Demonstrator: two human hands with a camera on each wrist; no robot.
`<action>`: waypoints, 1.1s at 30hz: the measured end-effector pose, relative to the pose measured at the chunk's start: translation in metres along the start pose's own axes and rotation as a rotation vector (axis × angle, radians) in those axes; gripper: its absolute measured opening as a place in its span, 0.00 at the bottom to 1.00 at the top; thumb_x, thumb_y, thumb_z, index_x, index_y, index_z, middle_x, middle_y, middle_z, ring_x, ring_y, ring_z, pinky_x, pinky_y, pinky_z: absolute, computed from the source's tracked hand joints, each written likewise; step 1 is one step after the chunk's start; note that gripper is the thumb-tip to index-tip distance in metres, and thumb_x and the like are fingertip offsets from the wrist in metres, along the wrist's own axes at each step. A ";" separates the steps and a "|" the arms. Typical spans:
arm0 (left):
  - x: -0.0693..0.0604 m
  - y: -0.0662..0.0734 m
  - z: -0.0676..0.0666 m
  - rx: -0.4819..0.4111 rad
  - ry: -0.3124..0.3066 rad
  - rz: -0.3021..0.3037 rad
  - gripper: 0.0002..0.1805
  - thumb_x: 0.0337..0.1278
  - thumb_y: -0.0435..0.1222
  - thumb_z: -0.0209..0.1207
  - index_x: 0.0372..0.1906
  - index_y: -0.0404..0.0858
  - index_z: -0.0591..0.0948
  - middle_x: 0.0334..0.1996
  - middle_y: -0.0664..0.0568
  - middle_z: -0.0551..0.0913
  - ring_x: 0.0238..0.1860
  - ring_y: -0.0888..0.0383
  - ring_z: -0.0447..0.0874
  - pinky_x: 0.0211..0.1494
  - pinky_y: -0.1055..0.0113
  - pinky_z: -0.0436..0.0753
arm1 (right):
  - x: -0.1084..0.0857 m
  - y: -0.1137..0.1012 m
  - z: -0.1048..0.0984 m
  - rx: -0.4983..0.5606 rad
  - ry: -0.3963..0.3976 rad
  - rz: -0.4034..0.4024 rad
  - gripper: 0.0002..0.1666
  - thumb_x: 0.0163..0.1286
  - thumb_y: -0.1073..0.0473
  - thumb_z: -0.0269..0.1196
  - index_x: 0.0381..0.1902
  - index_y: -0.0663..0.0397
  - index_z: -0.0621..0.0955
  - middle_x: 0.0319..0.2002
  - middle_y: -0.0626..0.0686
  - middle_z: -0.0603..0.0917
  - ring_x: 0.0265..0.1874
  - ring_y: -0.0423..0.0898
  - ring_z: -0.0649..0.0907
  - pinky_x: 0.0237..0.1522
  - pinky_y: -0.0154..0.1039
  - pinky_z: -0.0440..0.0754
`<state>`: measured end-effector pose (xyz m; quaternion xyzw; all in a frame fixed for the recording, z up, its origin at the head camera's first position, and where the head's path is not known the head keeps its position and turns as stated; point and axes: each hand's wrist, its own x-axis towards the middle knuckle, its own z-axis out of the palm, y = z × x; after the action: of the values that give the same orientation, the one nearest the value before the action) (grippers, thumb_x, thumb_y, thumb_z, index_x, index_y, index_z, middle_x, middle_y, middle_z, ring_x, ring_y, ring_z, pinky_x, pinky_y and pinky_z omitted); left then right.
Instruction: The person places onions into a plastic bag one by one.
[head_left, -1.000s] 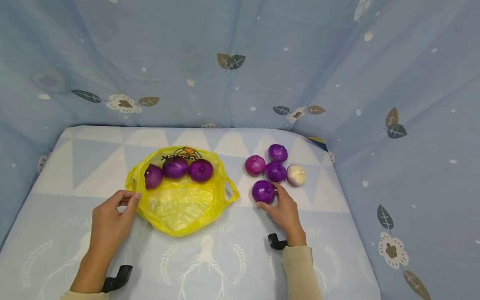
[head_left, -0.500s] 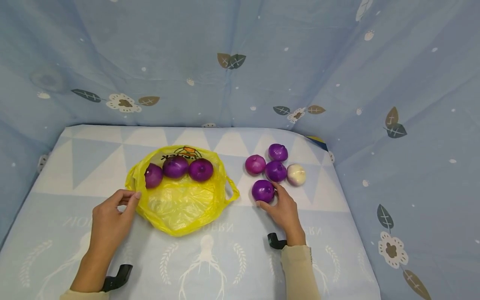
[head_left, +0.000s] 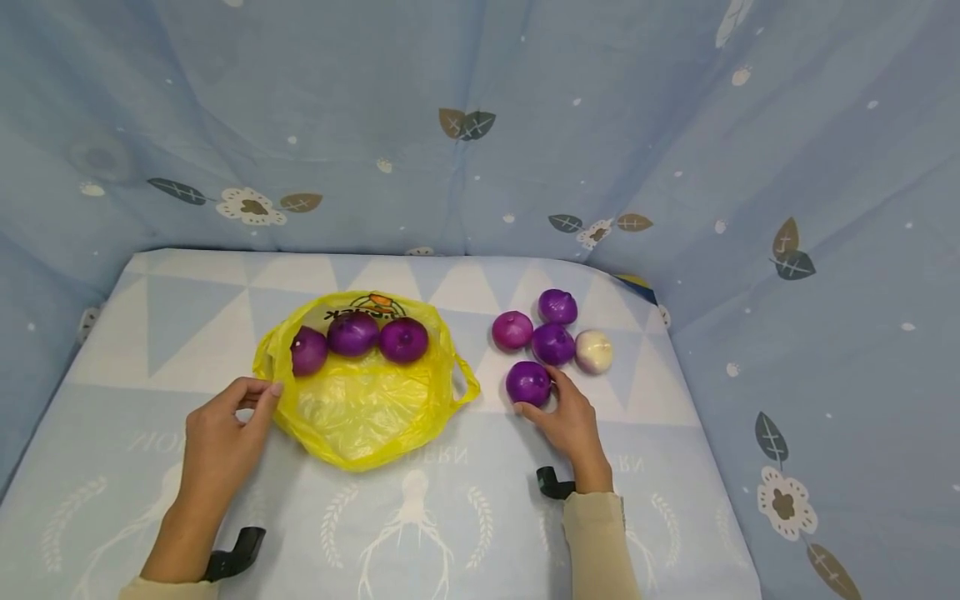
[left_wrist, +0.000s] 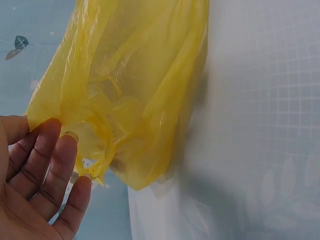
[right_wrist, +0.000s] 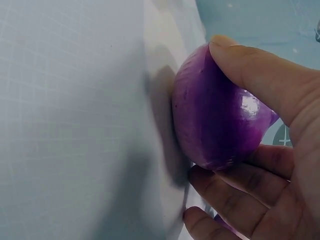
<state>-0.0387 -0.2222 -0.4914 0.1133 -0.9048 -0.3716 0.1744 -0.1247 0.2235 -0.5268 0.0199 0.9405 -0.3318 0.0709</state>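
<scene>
The left hand (head_left: 222, 442) pinches a yellow plastic bag (head_left: 363, 450), best held steady; the right hand (head_left: 572, 427) grips a purple onion (head_left: 527, 384), whose smooth skin likely wants even finger pressure.

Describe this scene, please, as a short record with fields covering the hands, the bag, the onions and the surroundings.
Left hand: pinches the rim of the yellow bag
Right hand: grips a purple onion, thumb and fingers around it
Bag state: mouth open, three bagged onions visible inside, all purple
Loose onions: three purple ones and a whitish one, clustered beyond the gripped onion
Surface: table with a patterned cloth
Backdrop: blue curtain with leaf and flower prints
</scene>
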 end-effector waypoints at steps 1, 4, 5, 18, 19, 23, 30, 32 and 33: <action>0.000 0.000 0.000 -0.003 0.000 0.003 0.09 0.69 0.36 0.68 0.42 0.33 0.85 0.35 0.40 0.89 0.39 0.44 0.86 0.33 0.79 0.69 | 0.000 0.000 0.000 0.004 0.000 0.002 0.55 0.57 0.40 0.80 0.77 0.50 0.70 0.70 0.60 0.77 0.67 0.59 0.77 0.69 0.61 0.69; 0.000 0.000 0.000 -0.006 0.000 0.004 0.09 0.69 0.36 0.68 0.42 0.33 0.85 0.35 0.40 0.89 0.39 0.44 0.86 0.33 0.80 0.69 | 0.000 0.001 0.001 0.013 -0.001 0.007 0.56 0.57 0.38 0.80 0.77 0.50 0.69 0.70 0.60 0.77 0.68 0.59 0.77 0.70 0.61 0.69; 0.000 -0.001 0.001 -0.005 0.001 0.002 0.09 0.69 0.36 0.68 0.42 0.33 0.85 0.35 0.40 0.89 0.39 0.44 0.86 0.33 0.79 0.69 | -0.001 0.002 0.002 0.017 0.001 0.006 0.56 0.57 0.38 0.80 0.77 0.50 0.70 0.70 0.60 0.78 0.68 0.59 0.77 0.70 0.61 0.69; -0.001 -0.001 0.002 -0.018 0.008 0.008 0.09 0.69 0.36 0.68 0.42 0.32 0.86 0.35 0.40 0.89 0.38 0.44 0.86 0.33 0.79 0.69 | -0.002 0.000 0.007 0.022 0.044 0.001 0.53 0.58 0.39 0.79 0.75 0.54 0.71 0.68 0.61 0.78 0.67 0.60 0.78 0.68 0.59 0.71; -0.001 -0.001 0.002 -0.019 0.009 0.005 0.09 0.69 0.36 0.68 0.42 0.32 0.86 0.35 0.40 0.89 0.39 0.44 0.86 0.33 0.79 0.69 | -0.002 0.000 0.007 0.021 0.043 0.002 0.53 0.58 0.39 0.79 0.75 0.55 0.71 0.68 0.61 0.78 0.67 0.60 0.78 0.69 0.59 0.71; -0.001 -0.001 0.001 -0.018 0.013 0.005 0.08 0.69 0.36 0.68 0.42 0.33 0.86 0.35 0.40 0.89 0.38 0.45 0.85 0.33 0.78 0.69 | -0.003 -0.001 0.009 0.017 0.035 0.001 0.53 0.59 0.39 0.79 0.75 0.55 0.71 0.69 0.62 0.77 0.68 0.61 0.77 0.69 0.59 0.71; -0.002 -0.002 0.001 -0.016 0.019 0.014 0.08 0.69 0.36 0.68 0.41 0.33 0.86 0.35 0.42 0.89 0.38 0.46 0.84 0.33 0.79 0.70 | -0.007 -0.002 0.009 -0.012 0.035 -0.032 0.54 0.59 0.40 0.79 0.76 0.56 0.70 0.71 0.62 0.76 0.70 0.61 0.75 0.70 0.59 0.69; -0.003 -0.003 0.001 -0.020 0.015 0.016 0.08 0.69 0.36 0.68 0.41 0.33 0.86 0.35 0.41 0.89 0.38 0.46 0.85 0.33 0.79 0.70 | -0.008 -0.002 0.009 -0.013 0.036 -0.046 0.54 0.59 0.41 0.79 0.76 0.57 0.69 0.71 0.62 0.76 0.70 0.61 0.75 0.70 0.59 0.69; -0.003 -0.003 0.002 -0.021 0.012 0.015 0.08 0.69 0.36 0.68 0.42 0.33 0.86 0.35 0.42 0.89 0.38 0.45 0.85 0.33 0.79 0.70 | -0.008 -0.002 0.009 -0.015 0.036 -0.052 0.54 0.59 0.41 0.79 0.76 0.57 0.69 0.70 0.63 0.76 0.70 0.61 0.75 0.70 0.59 0.70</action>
<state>-0.0365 -0.2224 -0.4952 0.1069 -0.9007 -0.3789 0.1838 -0.1159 0.2163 -0.5319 0.0008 0.9442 -0.3263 0.0455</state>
